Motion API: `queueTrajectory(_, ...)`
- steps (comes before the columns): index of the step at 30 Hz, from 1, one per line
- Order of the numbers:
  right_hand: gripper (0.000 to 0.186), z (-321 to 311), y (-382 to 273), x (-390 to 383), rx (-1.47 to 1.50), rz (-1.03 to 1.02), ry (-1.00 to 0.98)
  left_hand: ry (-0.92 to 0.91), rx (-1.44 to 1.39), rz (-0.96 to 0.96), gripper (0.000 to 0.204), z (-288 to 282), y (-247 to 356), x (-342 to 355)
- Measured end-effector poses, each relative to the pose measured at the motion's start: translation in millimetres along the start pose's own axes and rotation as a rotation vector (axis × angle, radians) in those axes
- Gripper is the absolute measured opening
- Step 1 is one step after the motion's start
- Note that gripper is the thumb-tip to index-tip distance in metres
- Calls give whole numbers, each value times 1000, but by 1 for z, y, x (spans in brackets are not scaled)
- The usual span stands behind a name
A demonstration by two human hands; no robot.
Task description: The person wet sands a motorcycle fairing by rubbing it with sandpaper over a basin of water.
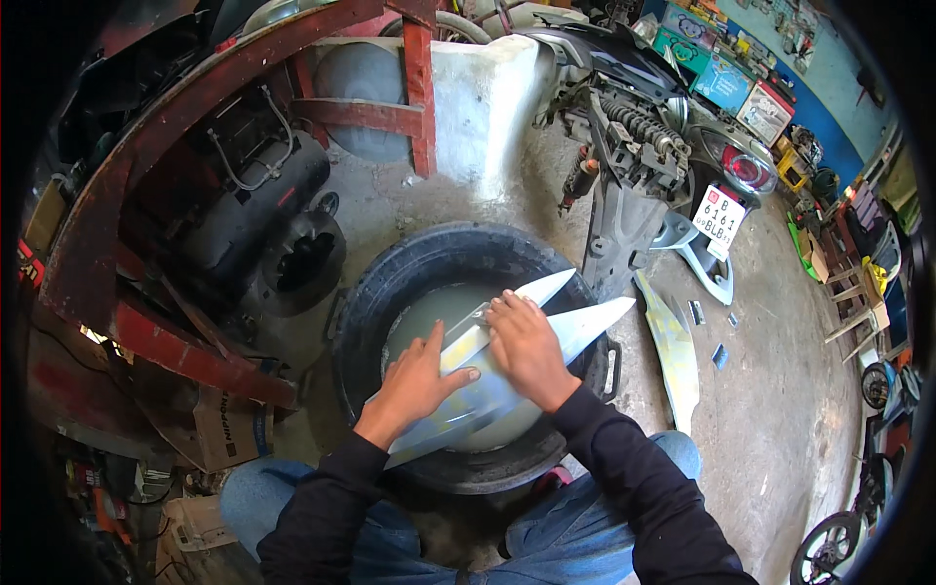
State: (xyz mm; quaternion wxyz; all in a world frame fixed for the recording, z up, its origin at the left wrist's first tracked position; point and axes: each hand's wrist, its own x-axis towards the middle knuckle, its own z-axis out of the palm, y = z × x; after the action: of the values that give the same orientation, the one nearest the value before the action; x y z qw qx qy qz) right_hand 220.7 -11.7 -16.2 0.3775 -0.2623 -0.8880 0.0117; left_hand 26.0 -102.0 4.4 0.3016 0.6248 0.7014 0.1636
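Lying across the tyre's [390,283] rim, the forked panel [546,336] looks light, thin, slick and springy; left hand [414,380] and right hand [526,346] press flat, fingers spread, clasping nothing.

Tyre [390,283] on concrete floor [780,429]

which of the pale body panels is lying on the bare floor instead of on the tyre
The long yellowish panel right of the tyre; it lies untouched on the concrete, while the silvery panel rests across the tyre under both hands.

Pale forked panel [507,361] lies across tyre [390,283] (wet, perhaps).
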Motion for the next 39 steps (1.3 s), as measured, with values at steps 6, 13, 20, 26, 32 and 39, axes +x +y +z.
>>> queueTrajectory(6,23,8,4,-4,3,5,-58,24,-4,18,103,2,1,1)
queueTrajectory(13,24,-1,9,1,-2,129,-72,4,-35,1,100,-3,2,0)
queueTrajectory(20,27,-2,30,5,-98,151,-71,-9,-35,-28,96,-1,5,-1)
queueTrajectory(26,24,-6,31,11,2,159,-58,15,-54,14,96,3,1,1)
queueTrajectory(32,22,-6,30,6,48,161,-11,-6,-41,4,96,2,2,2)
queueTrajectory(39,23,-32,-23,8,256,187,20,-23,-45,14,99,3,-4,4)
